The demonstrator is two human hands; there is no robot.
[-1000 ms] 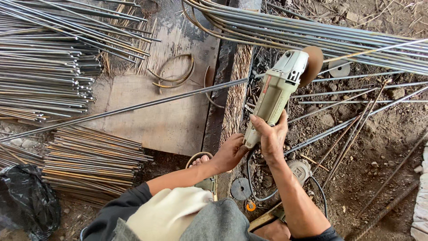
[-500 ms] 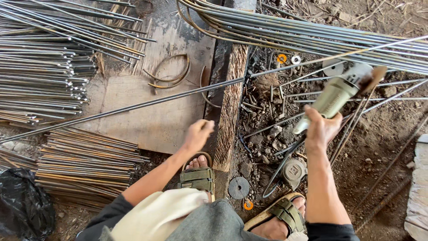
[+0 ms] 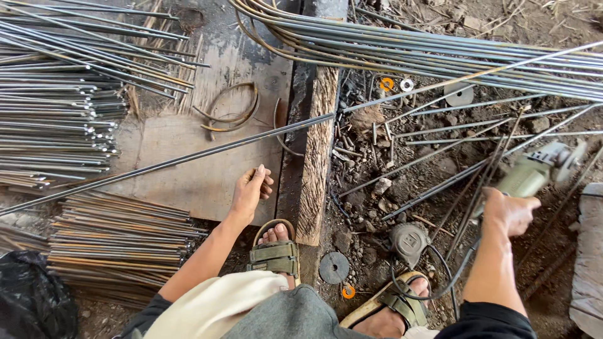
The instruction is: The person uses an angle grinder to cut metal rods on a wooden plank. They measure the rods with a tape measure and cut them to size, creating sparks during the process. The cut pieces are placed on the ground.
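Overhead view of a ground-level metalworking spot, seen past the person's own knees. The largest mass is the bundle of long grey steel rods [image 3: 440, 53] sweeping across the top from the centre to the right edge, some curving at their left end. At left lie stacks of cut rod lengths [image 3: 56, 125], bright at their ends, with a rustier stack [image 3: 119, 235] below them and a black plastic bag [image 3: 28, 301] in the lower left corner. A flat wooden board [image 3: 188, 163] covers the middle ground, bearing two bent rod loops [image 3: 229, 110]; along its right edge runs a rough timber beam [image 3: 317, 163], upright in the frame. One single long rod [image 3: 188, 157] crosses board and beam on a diagonal, rising toward the right. Right of the beam the dirt is littered with loose rods, offcuts and a worn cutting disc [image 3: 333, 267] near the sandalled left foot [image 3: 275, 251]. The right hand [image 3: 512, 210], at far right and blurred, is closed around the body of a pale green angle grinder [image 3: 537, 172], held out over the loose rods, well apart from the beam; its cable [image 3: 440, 282] trails down toward the right foot. The left hand [image 3: 252, 188] hangs loosely half-open, fingers curled, holding nothing, over the board just left of the beam and just below the diagonal rod.
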